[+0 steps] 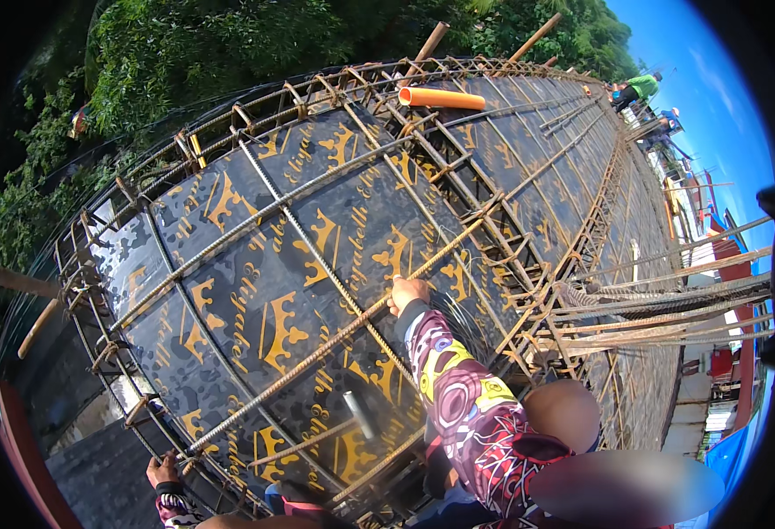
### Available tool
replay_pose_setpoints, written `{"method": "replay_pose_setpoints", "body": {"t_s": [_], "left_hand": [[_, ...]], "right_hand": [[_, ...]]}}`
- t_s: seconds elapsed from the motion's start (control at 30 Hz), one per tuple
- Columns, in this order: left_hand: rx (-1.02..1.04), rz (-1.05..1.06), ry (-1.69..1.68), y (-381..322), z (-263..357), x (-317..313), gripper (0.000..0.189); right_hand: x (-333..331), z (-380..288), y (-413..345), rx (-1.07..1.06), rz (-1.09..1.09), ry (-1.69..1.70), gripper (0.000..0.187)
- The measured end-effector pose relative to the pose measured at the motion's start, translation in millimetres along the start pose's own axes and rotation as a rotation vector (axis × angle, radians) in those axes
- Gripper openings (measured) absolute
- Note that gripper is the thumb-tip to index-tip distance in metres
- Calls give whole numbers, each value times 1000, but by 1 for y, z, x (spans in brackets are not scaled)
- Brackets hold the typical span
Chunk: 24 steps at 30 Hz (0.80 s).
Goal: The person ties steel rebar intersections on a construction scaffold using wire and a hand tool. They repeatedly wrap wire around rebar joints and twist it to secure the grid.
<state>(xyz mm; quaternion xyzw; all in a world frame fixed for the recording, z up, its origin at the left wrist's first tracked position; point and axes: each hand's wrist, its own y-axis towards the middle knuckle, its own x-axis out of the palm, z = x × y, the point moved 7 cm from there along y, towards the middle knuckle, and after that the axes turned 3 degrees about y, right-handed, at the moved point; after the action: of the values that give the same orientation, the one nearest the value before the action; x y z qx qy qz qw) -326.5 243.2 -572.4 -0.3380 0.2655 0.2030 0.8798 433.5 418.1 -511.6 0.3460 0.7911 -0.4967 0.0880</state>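
A long ribbed steel rebar (314, 357) runs diagonally over black film-faced panels (228, 330) printed with yellow crowns and lettering. My right hand (408, 294), in a patterned sleeve with a dark cuff, is closed around its upper part. At the lower left, my left hand (162, 469) is at the bar's other end, beside the edge rebar cage (106, 350); its fingers are partly hidden, and its grip is unclear. Other bars cross the panels in a grid. Thin tie wire (457, 317) lies right of my right hand. A short grey metal tube (359, 415) is below it.
An orange plastic pipe (441, 98) rests on the far bars. A rebar cage (473, 188) crosses the deck; long bars (665, 304) jut out at right. Two people, one in a green top (644, 86), are at the far end. Trees stand beyond the left edge.
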Motion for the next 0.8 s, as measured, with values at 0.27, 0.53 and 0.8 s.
{"method": "replay_pose_setpoints", "body": {"t_s": [0.27, 0.53, 0.8], "left_hand": [[-32, 70, 60, 1, -4, -3, 22], [-94, 24, 232, -20, 18, -7, 24], [-123, 69, 314, -33, 43, -9, 32]], "right_hand": [[16, 18, 67, -217, 133, -49, 39], [9, 2, 27, -300, -10, 75, 23], [7, 12, 61, -285, 25, 171, 23]]}}
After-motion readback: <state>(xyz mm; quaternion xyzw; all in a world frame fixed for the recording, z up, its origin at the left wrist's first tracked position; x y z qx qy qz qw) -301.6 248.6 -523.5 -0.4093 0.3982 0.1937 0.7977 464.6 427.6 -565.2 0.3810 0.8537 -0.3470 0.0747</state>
